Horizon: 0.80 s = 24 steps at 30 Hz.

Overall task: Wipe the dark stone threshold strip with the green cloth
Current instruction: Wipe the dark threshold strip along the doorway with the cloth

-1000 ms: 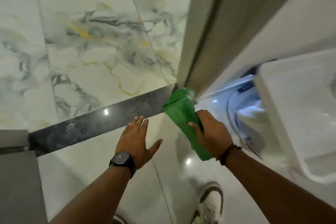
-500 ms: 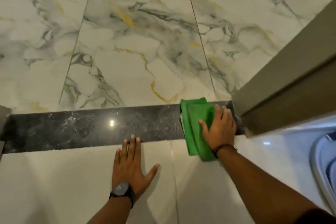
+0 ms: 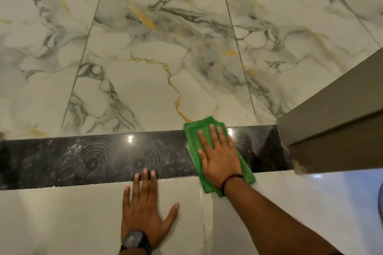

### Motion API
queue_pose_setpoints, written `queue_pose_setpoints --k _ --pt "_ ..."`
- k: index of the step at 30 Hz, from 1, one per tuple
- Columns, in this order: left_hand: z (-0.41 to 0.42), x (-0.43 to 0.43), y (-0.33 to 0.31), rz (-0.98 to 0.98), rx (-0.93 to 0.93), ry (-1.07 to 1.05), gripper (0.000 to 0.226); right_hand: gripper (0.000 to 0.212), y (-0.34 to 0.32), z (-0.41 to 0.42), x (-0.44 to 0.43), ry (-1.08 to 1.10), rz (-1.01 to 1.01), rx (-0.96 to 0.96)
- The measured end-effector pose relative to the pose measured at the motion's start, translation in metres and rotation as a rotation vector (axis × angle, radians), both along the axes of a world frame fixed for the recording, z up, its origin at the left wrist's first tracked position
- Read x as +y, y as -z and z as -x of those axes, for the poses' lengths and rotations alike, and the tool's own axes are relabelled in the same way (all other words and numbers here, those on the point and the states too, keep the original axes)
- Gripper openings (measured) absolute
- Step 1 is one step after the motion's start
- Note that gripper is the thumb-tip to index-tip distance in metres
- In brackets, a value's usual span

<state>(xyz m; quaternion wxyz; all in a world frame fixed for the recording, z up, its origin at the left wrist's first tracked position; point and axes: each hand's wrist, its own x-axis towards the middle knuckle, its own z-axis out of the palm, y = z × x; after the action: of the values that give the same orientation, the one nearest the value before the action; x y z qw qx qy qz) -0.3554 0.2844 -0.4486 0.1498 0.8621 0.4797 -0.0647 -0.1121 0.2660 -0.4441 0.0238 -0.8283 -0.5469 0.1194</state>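
Pressing down with our right hand (image 3: 218,156), palm flat and fingers spread, we pin the green cloth (image 3: 193,130) across the dark stone threshold strip (image 3: 93,157), near the door frame (image 3: 331,130); its near end overhangs the plain tile. Our left hand (image 3: 145,209) lies open and empty on that tile, fingertips touching the strip's edge.
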Motion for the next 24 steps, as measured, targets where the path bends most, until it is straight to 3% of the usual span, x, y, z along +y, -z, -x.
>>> queue_pose_setpoints --k 6,12,20,24 --pt "0.000 0.000 0.001 -0.012 0.031 0.003 0.098 0.064 0.003 0.036 -0.037 -0.150 -0.052 0.068" --pt "0.001 0.000 0.002 -0.013 0.001 -0.002 0.098 0.060 0.003 0.015 -0.064 -0.037 -0.072 0.074" --pt "0.002 -0.001 0.009 -0.037 -0.014 0.005 0.100 0.058 0.006 0.007 -0.005 0.187 -0.050 -0.027" --pt "0.002 -0.001 0.009 -0.012 -0.024 0.003 0.101 0.057 0.003 0.037 0.025 0.024 -0.034 0.004"
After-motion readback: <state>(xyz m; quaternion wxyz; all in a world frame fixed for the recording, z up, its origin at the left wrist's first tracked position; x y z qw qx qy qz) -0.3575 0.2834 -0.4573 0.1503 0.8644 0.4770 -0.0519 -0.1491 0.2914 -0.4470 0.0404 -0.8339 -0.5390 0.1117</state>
